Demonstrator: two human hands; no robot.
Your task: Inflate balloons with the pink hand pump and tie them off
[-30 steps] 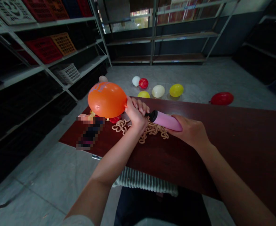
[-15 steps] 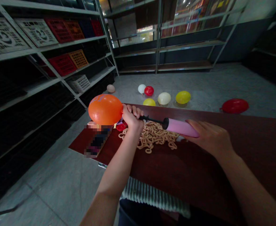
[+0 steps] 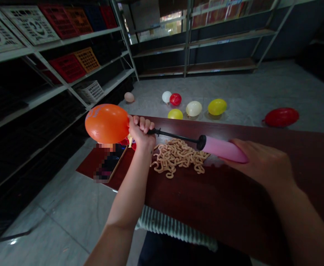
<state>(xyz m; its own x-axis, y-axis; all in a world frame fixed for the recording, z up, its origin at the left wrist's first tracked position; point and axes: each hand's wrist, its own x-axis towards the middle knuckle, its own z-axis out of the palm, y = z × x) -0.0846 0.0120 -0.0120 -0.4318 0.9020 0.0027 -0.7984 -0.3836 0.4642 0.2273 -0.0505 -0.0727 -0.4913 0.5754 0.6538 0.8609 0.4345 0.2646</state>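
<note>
An orange inflated balloon (image 3: pixel 106 123) hangs over the far left part of the table, bulging out from my left hand (image 3: pixel 141 129). Those fingers are wrapped round its neck and the black end of a balloon pump, so the joint between them is hidden. The pump's thin black rod (image 3: pixel 178 136) runs right into its pink barrel (image 3: pixel 224 149), which my right hand (image 3: pixel 264 162) grips from the right end. Beneath the rod, a heap of beige curly strands (image 3: pixel 178 155) lies on the dark red-brown table (image 3: pixel 220 207).
A partly pixelated phone-like dark object (image 3: pixel 113 159) and small coloured pieces lie under the balloon. On the floor beyond are yellow (image 3: pixel 217 106), cream (image 3: pixel 193 109), white and red balloons (image 3: pixel 281 117). Shelves with crates (image 3: pixel 68 68) stand left; another rack (image 3: pixel 220 66) stands behind.
My hands have moved apart, and more of the pump's black rod shows. The balloon has shifted left with my left hand, while the barrel has gone right. My view has tilted slightly down.
</note>
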